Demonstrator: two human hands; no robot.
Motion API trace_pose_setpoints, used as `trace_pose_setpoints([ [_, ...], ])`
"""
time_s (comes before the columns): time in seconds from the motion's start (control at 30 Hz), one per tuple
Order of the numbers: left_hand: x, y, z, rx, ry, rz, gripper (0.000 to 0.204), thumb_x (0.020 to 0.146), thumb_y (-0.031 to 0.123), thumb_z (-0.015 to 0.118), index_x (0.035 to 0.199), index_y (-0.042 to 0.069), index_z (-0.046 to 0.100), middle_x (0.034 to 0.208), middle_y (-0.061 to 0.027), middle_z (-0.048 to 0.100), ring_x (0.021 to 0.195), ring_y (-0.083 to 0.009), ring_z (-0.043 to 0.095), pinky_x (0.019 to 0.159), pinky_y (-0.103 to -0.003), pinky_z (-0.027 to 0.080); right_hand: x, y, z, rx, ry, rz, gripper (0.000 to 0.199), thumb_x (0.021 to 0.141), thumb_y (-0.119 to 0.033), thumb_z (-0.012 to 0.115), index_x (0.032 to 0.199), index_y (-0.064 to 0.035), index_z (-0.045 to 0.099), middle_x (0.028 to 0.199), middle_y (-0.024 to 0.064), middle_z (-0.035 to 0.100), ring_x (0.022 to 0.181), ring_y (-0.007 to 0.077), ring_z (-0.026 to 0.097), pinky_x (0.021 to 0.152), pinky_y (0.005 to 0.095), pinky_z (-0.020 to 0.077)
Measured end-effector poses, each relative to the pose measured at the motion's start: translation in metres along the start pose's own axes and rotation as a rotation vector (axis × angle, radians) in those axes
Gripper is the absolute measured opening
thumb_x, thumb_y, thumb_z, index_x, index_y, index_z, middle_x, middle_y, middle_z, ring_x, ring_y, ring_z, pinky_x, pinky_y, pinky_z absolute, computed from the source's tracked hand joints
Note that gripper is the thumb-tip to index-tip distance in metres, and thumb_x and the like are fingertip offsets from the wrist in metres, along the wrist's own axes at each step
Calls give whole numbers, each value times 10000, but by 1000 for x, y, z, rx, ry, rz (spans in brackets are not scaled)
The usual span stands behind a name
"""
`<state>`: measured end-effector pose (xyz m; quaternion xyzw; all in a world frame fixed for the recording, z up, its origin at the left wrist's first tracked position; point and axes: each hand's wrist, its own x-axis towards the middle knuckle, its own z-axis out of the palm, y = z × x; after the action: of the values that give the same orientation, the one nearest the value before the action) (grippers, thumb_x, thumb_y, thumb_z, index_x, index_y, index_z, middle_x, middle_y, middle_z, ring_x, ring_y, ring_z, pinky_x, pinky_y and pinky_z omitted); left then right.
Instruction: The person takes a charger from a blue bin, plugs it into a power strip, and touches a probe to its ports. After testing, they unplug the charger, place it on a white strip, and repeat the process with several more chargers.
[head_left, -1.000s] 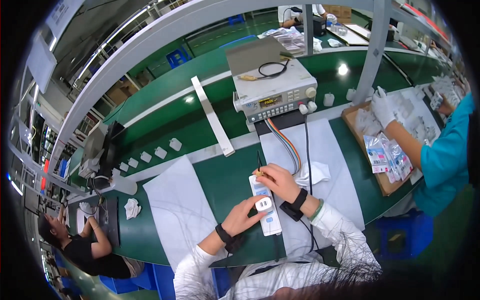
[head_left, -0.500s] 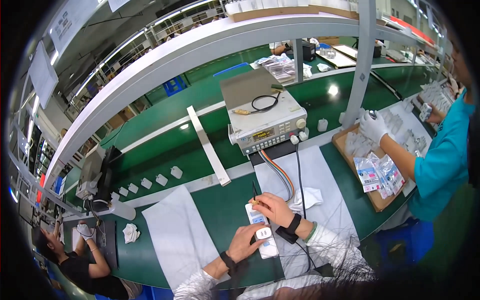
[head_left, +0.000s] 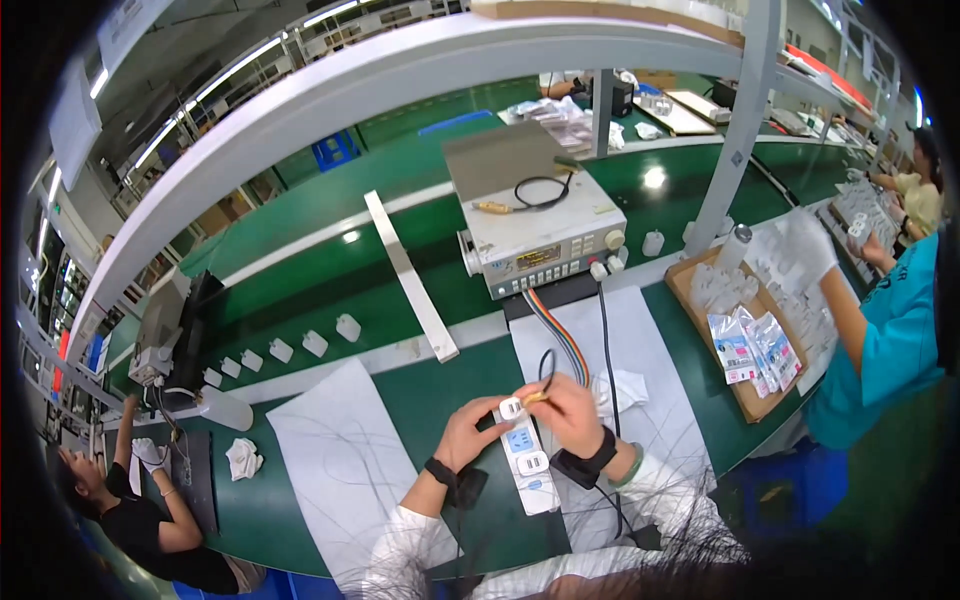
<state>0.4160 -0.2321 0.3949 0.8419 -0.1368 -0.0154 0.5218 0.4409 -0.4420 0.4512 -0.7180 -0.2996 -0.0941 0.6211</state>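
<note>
A white charger (head_left: 511,407), ports facing up, is at the far end of a white power strip (head_left: 541,499), between the thumb and forefinger of a worker's left hand (head_left: 465,432), closed on its side; whether it is seated in the strip cannot be told. Against it or just beside it, to its right, is a tan plug (head_left: 537,397) gripped by the bunched thumb and fingertips of the right hand (head_left: 571,412). The plug lies nearly crosswise, one end toward the charger; whether a tip is inside a port is too small to tell. A black cord (head_left: 547,360) loops above the fingers.

The strip's long axis runs away from the worker, leaning slightly left at its far end. A second charger (head_left: 533,463) stands on it closer to the worker, a blue socket (head_left: 520,440) between the two. A black adapter (head_left: 576,467) is beside the strip, near the right wrist.

Farther off on the green bench (head_left: 440,395), coloured wires (head_left: 560,333) lead to a tester (head_left: 545,222). More chargers (head_left: 315,343) line up at left; at right, a co-worker (head_left: 880,355) in teal stands by a carton (head_left: 756,407).
</note>
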Motion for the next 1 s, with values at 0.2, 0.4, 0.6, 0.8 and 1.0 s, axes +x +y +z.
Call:
trace_pose_setpoints([
  [0.2,3,4,-2,-49,23,20,404,779,127,744,1162,55,635,1154,-107,645,1067,-248,612,945,-327,461,-30,-33,-19,-56,-160,153,153,852,-109,667,943,13,654,794,88,583,612,180,522,577,277,427],
  [0.4,4,6,-2,-47,25,36,395,789,172,729,1165,83,646,1177,-98,639,1083,-293,597,960,-359,446,-56,-27,-10,-191,-226,99,138,837,-126,686,948,-44,673,751,54,568,585,154,538,530,278,427],
  [0.6,4,3,7,-51,213,92,460,778,84,735,1222,82,611,1212,-93,600,1105,-240,579,940,-329,458,-62,-30,0,-202,-239,85,166,831,-140,705,983,-77,682,736,31,549,559,146,545,509,284,434],
  [0.8,92,35,-67,81,349,112,464,781,73,711,1229,61,593,1126,-98,614,1011,-279,597,883,-358,481,-63,-24,-12,-133,-285,170,219,828,-171,721,1026,-86,683,756,32,543,608,140,558,545,260,445],
  [1.0,168,-30,-102,865,186,68,435,751,135,708,1174,96,613,1068,-146,640,1003,-332,597,858,-390,497,-60,-19,-4,-71,-319,151,227,830,-184,724,1031,-87,683,776,31,548,642,138,563,570,254,451],
])
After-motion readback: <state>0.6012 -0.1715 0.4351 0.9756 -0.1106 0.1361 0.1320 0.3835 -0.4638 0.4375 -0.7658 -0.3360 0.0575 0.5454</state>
